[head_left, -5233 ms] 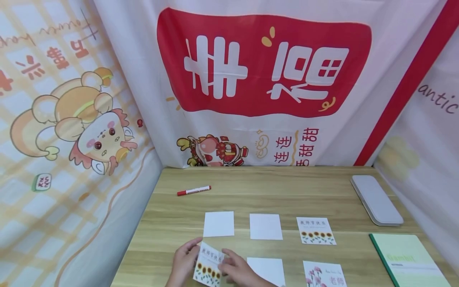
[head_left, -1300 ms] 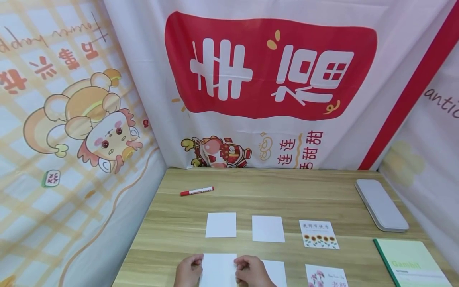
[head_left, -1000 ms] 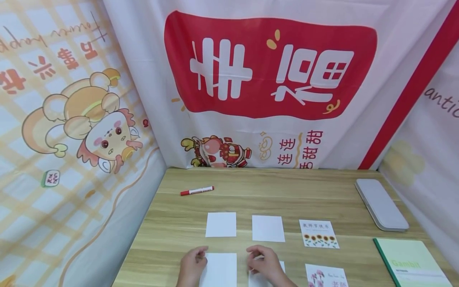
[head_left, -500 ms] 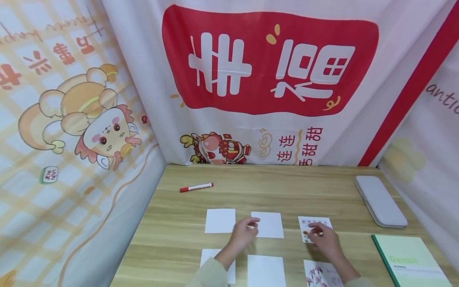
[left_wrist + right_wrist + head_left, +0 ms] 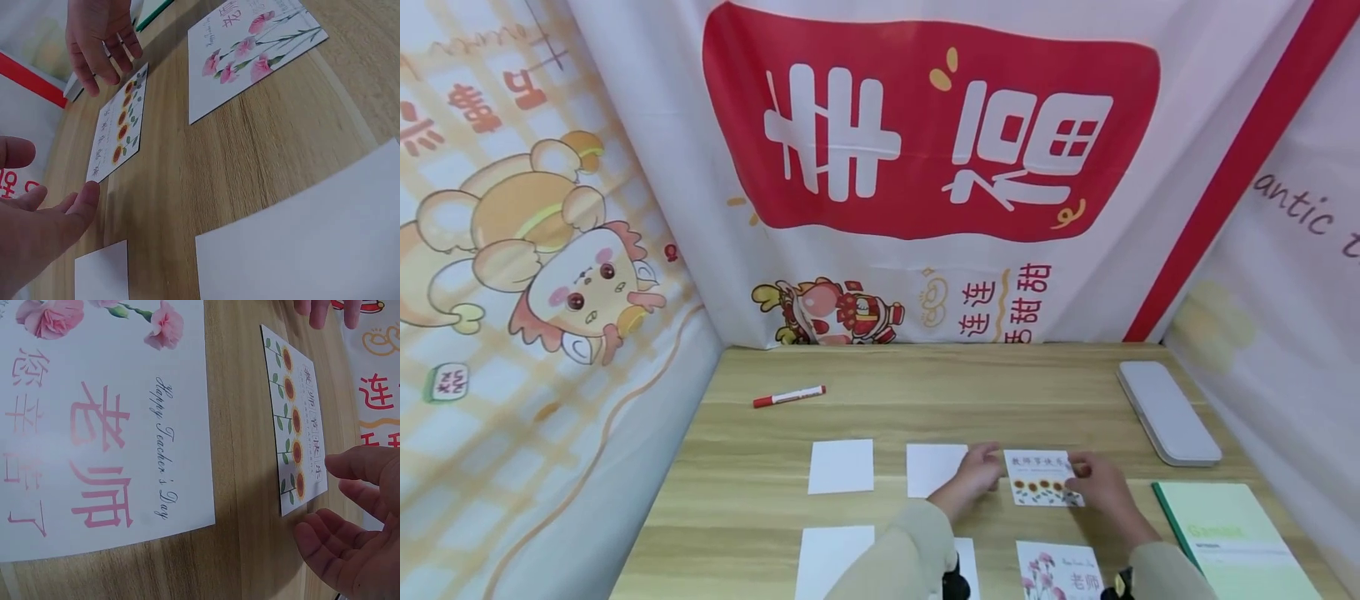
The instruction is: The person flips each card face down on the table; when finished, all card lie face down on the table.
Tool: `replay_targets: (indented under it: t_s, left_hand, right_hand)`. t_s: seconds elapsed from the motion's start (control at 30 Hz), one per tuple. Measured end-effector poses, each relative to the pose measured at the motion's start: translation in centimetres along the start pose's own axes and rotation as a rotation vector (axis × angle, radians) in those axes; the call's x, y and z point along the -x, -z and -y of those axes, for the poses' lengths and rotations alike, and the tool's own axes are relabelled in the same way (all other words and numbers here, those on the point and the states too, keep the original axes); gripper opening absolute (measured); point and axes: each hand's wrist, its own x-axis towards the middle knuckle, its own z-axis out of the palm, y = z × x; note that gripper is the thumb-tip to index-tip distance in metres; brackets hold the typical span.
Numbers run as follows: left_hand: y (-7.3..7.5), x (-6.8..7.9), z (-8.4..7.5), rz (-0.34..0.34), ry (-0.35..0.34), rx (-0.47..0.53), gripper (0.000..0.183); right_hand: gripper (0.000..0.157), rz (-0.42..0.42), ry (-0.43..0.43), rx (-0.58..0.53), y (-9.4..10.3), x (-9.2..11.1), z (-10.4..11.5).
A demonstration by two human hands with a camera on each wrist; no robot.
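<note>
A sunflower card (image 5: 1037, 492) with a line of Chinese text lies face up on the table, between my two hands. My left hand (image 5: 976, 473) is at its left edge, fingers loosely extended; in the left wrist view a fingertip overlaps the card's corner. On the other side, my right hand (image 5: 1099, 482) has its thumb and fingers spread apart at the right edge, seen closely in the right wrist view. Neither hand grips the card. Nearer me lies a card with pink carnations (image 5: 164, 325) reading "Happy Teacher's Day".
Blank white cards lie to the left: one at the far left (image 5: 841, 467), one in the far middle (image 5: 928, 469) and one at the near left (image 5: 831, 558). Another is partly under my left sleeve. A red-and-white marker (image 5: 790, 397), grey case (image 5: 1168, 412) and green notebook (image 5: 1232, 533) surround them.
A sunflower card was held in both hands, turned blank side up and laid at the near left. Both hands then let go and moved right, to the far right sunflower card.
</note>
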Motion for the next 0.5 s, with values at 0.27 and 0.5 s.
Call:
replay_targets:
  t_s: [0.27,0.5]
  left_hand:
    - [-1.8,-0.3,0.0,-0.016,0.086,0.063,0.064]
    - [-2.4,-0.5,0.0,-0.002,0.101,0.108,0.064]
  right_hand:
    - [0.048,-0.008,0.002,-0.011,-0.6,0.1,0.5]
    - [0.047,-0.020,0.007,-0.016,-0.4,0.1,0.6]
